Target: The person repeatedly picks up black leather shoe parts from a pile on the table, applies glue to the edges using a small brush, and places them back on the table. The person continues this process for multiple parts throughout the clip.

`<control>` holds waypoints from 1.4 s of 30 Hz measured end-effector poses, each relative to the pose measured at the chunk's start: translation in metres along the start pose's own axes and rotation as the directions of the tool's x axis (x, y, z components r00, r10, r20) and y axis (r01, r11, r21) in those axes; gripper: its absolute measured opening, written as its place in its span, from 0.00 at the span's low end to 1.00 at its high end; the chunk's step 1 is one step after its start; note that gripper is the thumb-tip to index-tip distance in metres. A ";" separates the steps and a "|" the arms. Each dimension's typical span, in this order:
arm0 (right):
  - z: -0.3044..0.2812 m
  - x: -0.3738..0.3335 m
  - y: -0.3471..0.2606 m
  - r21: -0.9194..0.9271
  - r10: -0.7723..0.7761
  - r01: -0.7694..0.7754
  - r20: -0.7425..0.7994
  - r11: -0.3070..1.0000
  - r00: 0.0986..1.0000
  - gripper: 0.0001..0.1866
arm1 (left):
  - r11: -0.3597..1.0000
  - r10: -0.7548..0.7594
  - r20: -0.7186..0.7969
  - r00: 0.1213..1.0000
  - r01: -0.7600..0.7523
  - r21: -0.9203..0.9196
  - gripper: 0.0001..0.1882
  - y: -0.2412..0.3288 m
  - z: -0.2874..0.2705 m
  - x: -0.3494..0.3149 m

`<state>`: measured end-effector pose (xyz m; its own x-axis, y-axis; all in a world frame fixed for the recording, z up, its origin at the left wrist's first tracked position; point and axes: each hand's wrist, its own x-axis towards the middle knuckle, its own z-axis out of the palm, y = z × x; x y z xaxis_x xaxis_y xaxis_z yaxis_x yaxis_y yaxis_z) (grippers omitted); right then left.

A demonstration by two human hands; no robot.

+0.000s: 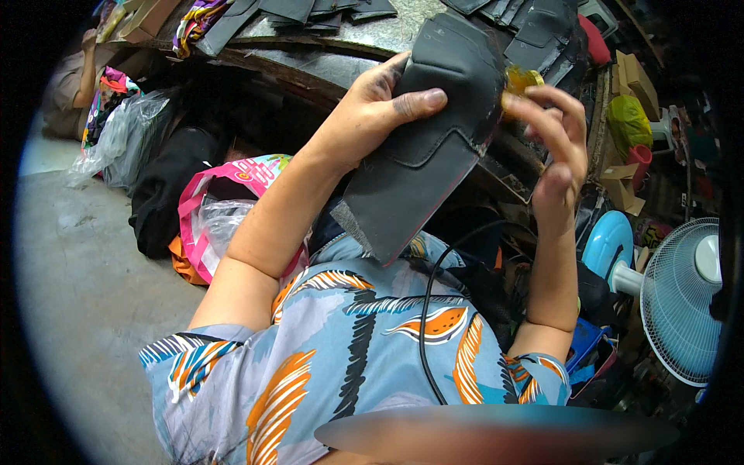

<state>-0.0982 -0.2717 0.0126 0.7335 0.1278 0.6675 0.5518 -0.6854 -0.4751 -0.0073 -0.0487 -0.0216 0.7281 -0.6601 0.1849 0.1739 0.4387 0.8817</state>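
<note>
My left hand [395,97] grips a black leather piece [434,116] by its left edge, thumb pressed flat on top. The piece has a rounded, moulded upper end, a curved stitched seam across its middle and a rough grey strip at its lower left corner. Beside its right edge is my right hand [554,139], fingers bent and apart. Its index fingertip is yellow-brown and close to the edge; I cannot tell whether it touches. A glossy yellow thing [523,79] shows just behind those fingers, partly hidden. Dark smudges mark my left thumb and fingers.
More black leather pieces [542,35] lie on the worn metal-topped bench [325,70]. At right stand a white-and-blue fan [682,294] and cardboard boxes [637,81]. A pink bag [200,225] sits left of me. Another person's arm [87,77] shows far left. A black cable [428,310] crosses my shirt.
</note>
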 end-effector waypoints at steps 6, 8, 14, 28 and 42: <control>0.012 0.000 0.011 -0.340 -0.104 0.098 -0.001 0.935 0.995 0.44 | 1.000 0.020 0.026 0.999 -0.020 -0.001 0.24 0.004 0.002 -0.003; 0.012 -0.002 0.009 -0.331 -0.192 0.181 0.000 0.926 0.981 0.44 | 1.000 0.009 0.021 1.000 -0.010 0.023 0.24 0.005 0.001 -0.003; 0.007 -0.014 -0.010 -0.365 -0.249 0.297 0.174 0.882 0.953 0.35 | 0.999 0.023 -0.033 0.999 -0.022 0.029 0.22 0.003 -0.001 0.000; -0.020 0.009 0.066 -0.773 0.131 0.002 0.110 0.635 0.985 0.19 | 0.962 -0.136 0.055 0.989 0.119 0.244 0.54 0.009 -0.016 -0.005; -0.025 0.002 0.029 -0.752 0.298 -0.116 0.110 0.649 0.948 0.21 | 0.970 -0.203 -0.086 0.975 0.188 -0.154 0.41 0.014 -0.005 -0.002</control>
<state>-0.0908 -0.3093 0.0145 0.9037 -0.0039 0.4281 -0.0257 -0.9986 0.0452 -0.0029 -0.0379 -0.0120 0.7317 -0.6807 -0.0358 0.4081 0.3954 0.8229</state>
